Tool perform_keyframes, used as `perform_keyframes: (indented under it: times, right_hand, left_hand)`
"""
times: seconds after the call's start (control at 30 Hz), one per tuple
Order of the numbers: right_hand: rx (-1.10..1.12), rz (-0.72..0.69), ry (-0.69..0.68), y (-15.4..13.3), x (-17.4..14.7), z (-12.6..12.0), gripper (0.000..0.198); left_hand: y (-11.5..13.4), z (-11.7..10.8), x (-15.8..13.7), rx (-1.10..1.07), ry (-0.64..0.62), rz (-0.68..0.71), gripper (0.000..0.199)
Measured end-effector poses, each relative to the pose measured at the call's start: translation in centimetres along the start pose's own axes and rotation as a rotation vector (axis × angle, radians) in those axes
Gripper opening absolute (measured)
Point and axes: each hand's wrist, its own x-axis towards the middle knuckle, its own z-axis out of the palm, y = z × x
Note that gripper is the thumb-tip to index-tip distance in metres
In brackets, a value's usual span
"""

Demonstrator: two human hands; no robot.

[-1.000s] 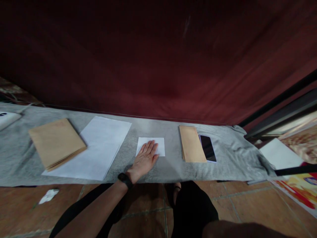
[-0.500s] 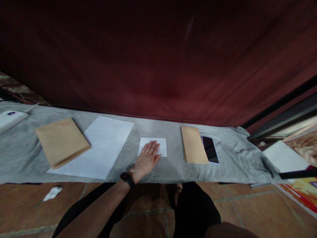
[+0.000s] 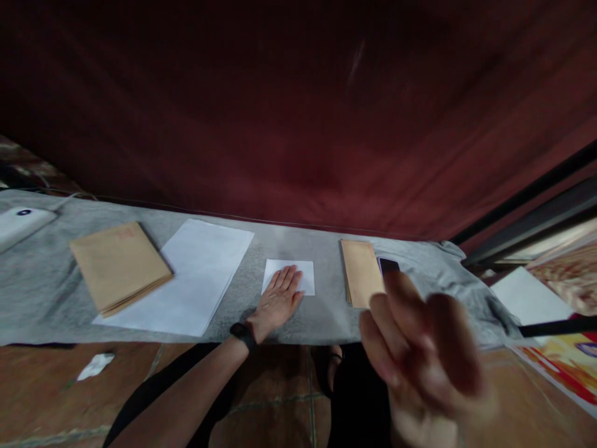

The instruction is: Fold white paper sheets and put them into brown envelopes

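Resting flat with the left hand (image 3: 275,303), palm down and fingers straight, on a small white paper (image 3: 305,277); covering much of its near left part, with the far edge in sight past the fingertips. Wearing a black wristband (image 3: 242,335) on that same wrist. Raised close to the camera with the right hand (image 3: 420,342), fingers bent and blurred; cannot tell whether holding anything. Between the two hands, on the grey cloth (image 3: 308,323), a narrow stack of brown paper (image 3: 360,270), partly hidden behind the right fingers. Just beyond those fingers, a phone (image 3: 388,265), mostly hidden. To the left of the left hand, large white sheets (image 3: 205,274), well apart from the small one, and overlapping them, a wide brown stack (image 3: 121,261). Farther left, a white device (image 3: 23,225). Below the left forearm, tiled floor (image 3: 265,404).
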Motion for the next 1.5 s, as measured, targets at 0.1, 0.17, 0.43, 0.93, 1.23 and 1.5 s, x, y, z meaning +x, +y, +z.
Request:
perform_keyframes:
  times: [0.1, 0.17, 0.43, 0.93, 1.23, 1.5]
  right_hand:
    - [-0.027, 0.088, 0.081, 4.3, 4.6, 0.4, 0.024]
    - [-0.224, 0.135, 0.166, 8.2, 6.1, 0.4, 0.031]
    - [-0.786, 0.169, -0.207, 21.4, 3.4, 1.9, 0.057]
    - [-1.301, 0.083, -0.422, 26.1, 2.6, 1.3, 0.053]
    - [-1.353, 0.138, -0.320, 26.4, 3.0, 0.6, 0.056]
    - [-1.327, 0.095, -0.235, 25.1, 3.2, 1.0, 0.054]
  left_hand:
    - [0.1, 0.0, 0.0, -0.007, 0.018, 0.003, 0.055]
    - [0.0, 0.1, 0.0, -0.008, 0.027, -0.002, 0.055]
    - [-0.1, 0.2, -0.1, -0.004, 0.019, 0.033, 0.056]
    - [-1.1, -0.3, 0.5, 0.016, 0.015, -0.138, 0.059]
    - [-2.2, -1.0, 0.4, 0.065, -0.012, -0.301, 0.070]
    - [-2.3, -0.5, 0.4, 0.081, 0.015, -0.321, 0.072]
